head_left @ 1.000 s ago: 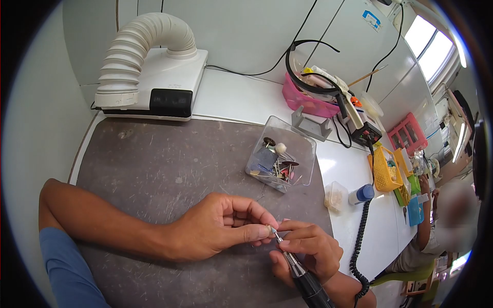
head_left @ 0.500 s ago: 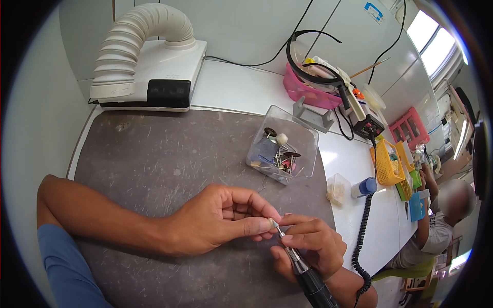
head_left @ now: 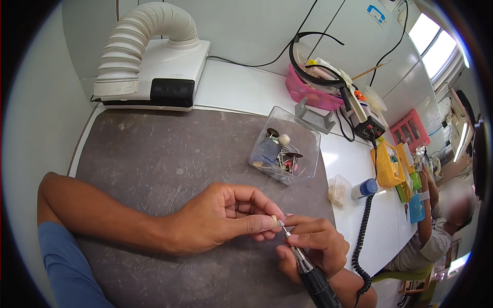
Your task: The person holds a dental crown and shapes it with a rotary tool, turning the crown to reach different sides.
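Observation:
Between thumb and fingertips, my left hand [head_left: 218, 220] pinches a small cream-coloured, tooth-like piece [head_left: 274, 221], mostly covered by the fingers. My right hand [head_left: 323, 244] is closed round a black and silver rotary handpiece [head_left: 314, 274], held like a pen. Its small grey-blue pointed bit [head_left: 281, 224] is right beside the cream piece. The fingertips of both hands meet around the bit. Beyond the hands, a clear plastic box [head_left: 308, 138] holds several rotary bits and polishing wheels.
A dark scratched mat [head_left: 169, 149] lies under my arms. At the back left stands a white extractor [head_left: 149, 61] with a ribbed hose. A pink basket [head_left: 305, 95], a small tub [head_left: 339, 190], a blue-capped bottle [head_left: 365, 188] and a coiled cord [head_left: 365, 231] are rightward. A person sits at far right.
The bit has drawn slightly back from the cream piece, showing more of its tip. Both hands keep their grips. The view has shifted a little.

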{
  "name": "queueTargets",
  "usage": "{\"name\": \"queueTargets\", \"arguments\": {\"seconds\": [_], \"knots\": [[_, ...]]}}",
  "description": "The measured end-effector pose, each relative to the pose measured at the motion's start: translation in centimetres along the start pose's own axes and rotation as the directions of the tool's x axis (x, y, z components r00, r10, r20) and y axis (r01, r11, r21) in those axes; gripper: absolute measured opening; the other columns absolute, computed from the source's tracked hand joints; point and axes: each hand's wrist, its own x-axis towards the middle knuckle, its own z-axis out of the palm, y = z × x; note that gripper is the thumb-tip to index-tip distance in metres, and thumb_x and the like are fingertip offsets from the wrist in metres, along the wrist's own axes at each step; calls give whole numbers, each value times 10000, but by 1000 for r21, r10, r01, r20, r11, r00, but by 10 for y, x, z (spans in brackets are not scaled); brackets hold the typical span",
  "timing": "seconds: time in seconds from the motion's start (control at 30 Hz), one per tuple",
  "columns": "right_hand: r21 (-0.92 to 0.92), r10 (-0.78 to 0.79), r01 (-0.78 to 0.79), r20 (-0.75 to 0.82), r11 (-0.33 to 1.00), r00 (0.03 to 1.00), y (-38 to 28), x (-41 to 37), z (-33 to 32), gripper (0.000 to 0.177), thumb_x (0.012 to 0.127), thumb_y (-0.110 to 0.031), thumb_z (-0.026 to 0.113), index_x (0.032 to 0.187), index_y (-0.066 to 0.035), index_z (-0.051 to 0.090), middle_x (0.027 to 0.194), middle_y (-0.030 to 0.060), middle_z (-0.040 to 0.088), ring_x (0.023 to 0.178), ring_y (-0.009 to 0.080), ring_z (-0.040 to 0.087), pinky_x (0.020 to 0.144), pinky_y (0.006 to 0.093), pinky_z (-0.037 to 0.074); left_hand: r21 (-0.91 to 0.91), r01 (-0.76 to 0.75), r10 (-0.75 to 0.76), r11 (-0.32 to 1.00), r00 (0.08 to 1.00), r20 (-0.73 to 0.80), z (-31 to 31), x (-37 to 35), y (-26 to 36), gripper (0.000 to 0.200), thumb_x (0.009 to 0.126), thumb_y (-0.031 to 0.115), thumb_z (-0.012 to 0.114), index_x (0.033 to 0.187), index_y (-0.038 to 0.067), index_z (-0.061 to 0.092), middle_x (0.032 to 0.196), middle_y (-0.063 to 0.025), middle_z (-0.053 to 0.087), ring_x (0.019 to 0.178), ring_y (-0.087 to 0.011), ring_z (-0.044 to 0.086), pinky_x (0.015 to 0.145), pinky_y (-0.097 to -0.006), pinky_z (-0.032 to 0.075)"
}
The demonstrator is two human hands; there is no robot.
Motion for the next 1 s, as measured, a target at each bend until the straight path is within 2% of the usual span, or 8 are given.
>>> {"name": "queueTargets", "arguments": {"seconds": [0.33,1.0], "knots": [[4,1,-1,28,1000,1000,-3,2,-2,296,640,19,778,860,-2,581,763,143,631,801,304,683,733,387,578,-30,8,-8,1000,1000,-12,0,0,-1,175,897,88,591,1029,-27,583,948,-107,650,888,-129,636,784,-232,520],[-3,-13,13,47,1000,999,-2,3,-1,315,623,-1,802,862,-6,597,797,154,651,832,297,678,748,389,576,-47,3,-3,999,1000,4,-1,0,-1,172,886,77,604,1017,-33,587,950,-108,650,855,-116,630,788,-222,516]]}}
